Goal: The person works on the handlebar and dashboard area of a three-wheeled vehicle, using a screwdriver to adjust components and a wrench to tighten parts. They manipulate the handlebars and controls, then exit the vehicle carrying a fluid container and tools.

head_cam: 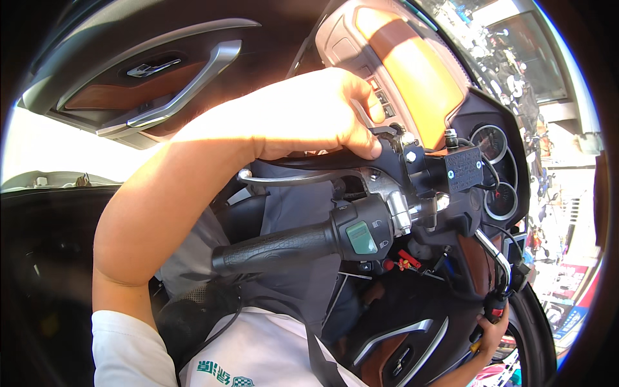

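My left hand (358, 116) reaches over the left side of the handlebar, its thumb on the base of a black brake lever (314, 160) and its fingers curled beside it. A thin metal piece shows between the fingers. Just below are a silver lever (300, 180), a black rubber handlebar grip (275, 249) and a switch housing with a green button (361, 238). A brake fluid reservoir (463, 169) sits right of the hand. At lower right, my right hand (494, 331) is around the right handlebar grip (493, 314), partly hidden; something black and yellow shows by its palm.
Two round gauges (488, 143) are set in a black panel beyond the handlebar. An orange and beige dashboard (411, 72) lies above. Vehicle doors with silver pull handles (186, 92) flank me. A red key tag (410, 259) hangs below the handlebar. Parked vehicles show outside.
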A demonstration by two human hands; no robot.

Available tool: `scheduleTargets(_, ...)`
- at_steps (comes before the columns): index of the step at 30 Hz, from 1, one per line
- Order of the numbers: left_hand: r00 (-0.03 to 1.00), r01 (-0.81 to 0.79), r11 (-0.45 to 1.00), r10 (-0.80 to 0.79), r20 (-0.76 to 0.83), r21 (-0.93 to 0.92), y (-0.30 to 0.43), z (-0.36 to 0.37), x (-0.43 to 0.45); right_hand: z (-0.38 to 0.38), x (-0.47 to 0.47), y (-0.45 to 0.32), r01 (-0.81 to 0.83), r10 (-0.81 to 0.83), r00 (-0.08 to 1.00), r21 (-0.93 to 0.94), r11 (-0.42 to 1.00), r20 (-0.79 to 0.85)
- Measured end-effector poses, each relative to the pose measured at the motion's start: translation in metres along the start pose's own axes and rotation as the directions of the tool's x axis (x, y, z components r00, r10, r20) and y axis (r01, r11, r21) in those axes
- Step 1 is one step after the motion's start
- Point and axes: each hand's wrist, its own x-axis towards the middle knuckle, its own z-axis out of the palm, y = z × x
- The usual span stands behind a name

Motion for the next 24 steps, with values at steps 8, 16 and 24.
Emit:
scheduleTargets(8,0.998,-0.034,0.991,0.027,-0.060,-0.131,-0.008,0.006,0.001,0.002,-0.002,-0.001,0.015,-0.015,1.000,-0.006,1.000,-0.014)
scheduleTargets(16,0.996,-0.030,0.998,0.033,-0.077,0.047,0.004,0.015,-0.007,0.003,-0.002,-0.001,0.027,-0.027,0.999,-0.004,1.000,-0.023)
scheduleTargets(24,0.982,0.022,0.984,-0.055,0.180,0.178,-0.003,-0.044,-0.030,-0.002,0.004,0.014,0.051,-0.051,0.999,0.020,0.999,-0.009)
